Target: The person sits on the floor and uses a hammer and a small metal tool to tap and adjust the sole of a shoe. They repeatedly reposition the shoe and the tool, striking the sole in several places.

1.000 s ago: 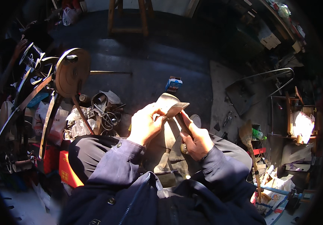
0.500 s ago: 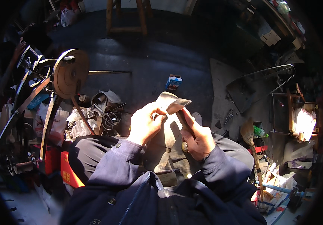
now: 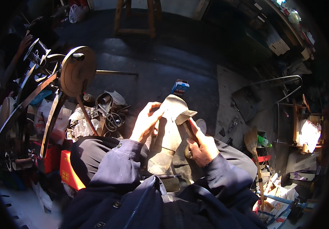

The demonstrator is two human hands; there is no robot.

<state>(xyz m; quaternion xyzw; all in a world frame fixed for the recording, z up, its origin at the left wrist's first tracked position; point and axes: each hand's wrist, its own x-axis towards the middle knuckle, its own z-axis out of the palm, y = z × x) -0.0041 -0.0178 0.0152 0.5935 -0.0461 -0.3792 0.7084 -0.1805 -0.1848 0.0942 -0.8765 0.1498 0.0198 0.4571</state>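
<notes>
Pale curved piece (image 3: 174, 103), sunlit, between two bare hands

Widest of all, a dark floor (image 3: 156, 61), streaked with soft light. To the left, a metal-framed machine with a big brown disc (image 3: 76, 72), tilted. Toward the far edge, a wooden frame (image 3: 134, 31) of legs and crossbar. Nearer, dark trouser legs (image 3: 95, 152), knees apart; beside the left one, a red box (image 3: 68, 171). On the right, a straw broom (image 3: 251, 141), bristles uppermost.

Between the trouser legs, a long pale form (image 3: 164, 147), stained at the near end; at its far end, the curved piece, close to the middle of the view. Cannot tell whether joined to it or merely resting there.

Right hand (image 3: 203, 147) wrapped round a dark handle (image 3: 192, 131), forefinger stretched along it toward a flat, grey, wedge-shaped end (image 3: 186, 115), at the right side of the piece. Left hand (image 3: 144, 124) at the left edge, fingers partly spread; cannot tell whether pinching or only touching.

Beyond the piece, a small blue-and-white box (image 3: 180, 87). Just beside the broom, a green bottle (image 3: 263, 142).
</notes>
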